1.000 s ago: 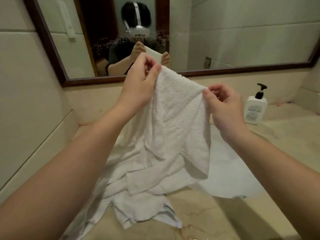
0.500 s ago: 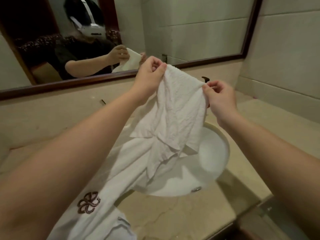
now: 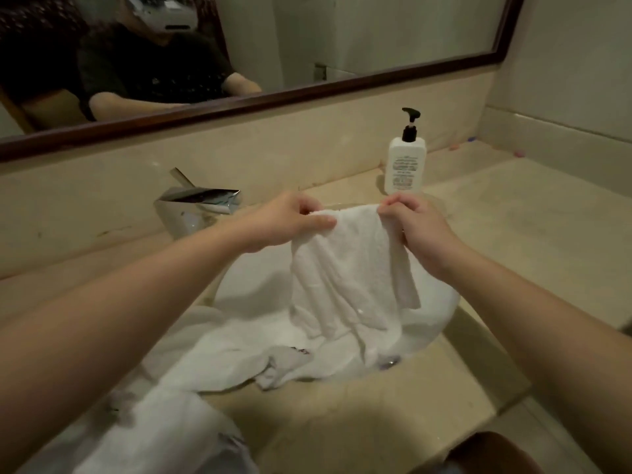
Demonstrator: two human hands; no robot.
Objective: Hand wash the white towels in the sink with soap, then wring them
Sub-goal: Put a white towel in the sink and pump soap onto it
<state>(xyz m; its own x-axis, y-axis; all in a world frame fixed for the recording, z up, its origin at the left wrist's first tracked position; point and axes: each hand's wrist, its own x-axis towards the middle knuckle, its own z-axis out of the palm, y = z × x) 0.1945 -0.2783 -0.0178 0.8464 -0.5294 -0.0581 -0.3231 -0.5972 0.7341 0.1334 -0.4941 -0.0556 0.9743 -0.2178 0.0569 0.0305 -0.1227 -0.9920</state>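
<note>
A white towel (image 3: pixel 345 268) hangs over the white sink basin (image 3: pixel 434 319), held up by its top edge. My left hand (image 3: pixel 290 224) pinches the towel's left corner between thumb and fingers. My right hand (image 3: pixel 417 227) grips the right corner with curled fingers. The towel's lower end drapes into the basin onto other white cloth (image 3: pixel 232 357) that spills over the sink's front left rim onto the counter. A white soap bottle (image 3: pixel 405 165) with a black pump stands behind the sink at the right.
A chrome faucet (image 3: pixel 195 206) sits at the sink's back left. The beige stone counter (image 3: pixel 513 251) stretches to the right. A dark-framed mirror (image 3: pixel 273 97) runs along the wall behind. The sink drain (image 3: pixel 390 363) shows near the front.
Both hands have lowered the towel from chest height down to just above the sink. The view has tilted down and the soap bottle is visible again.
</note>
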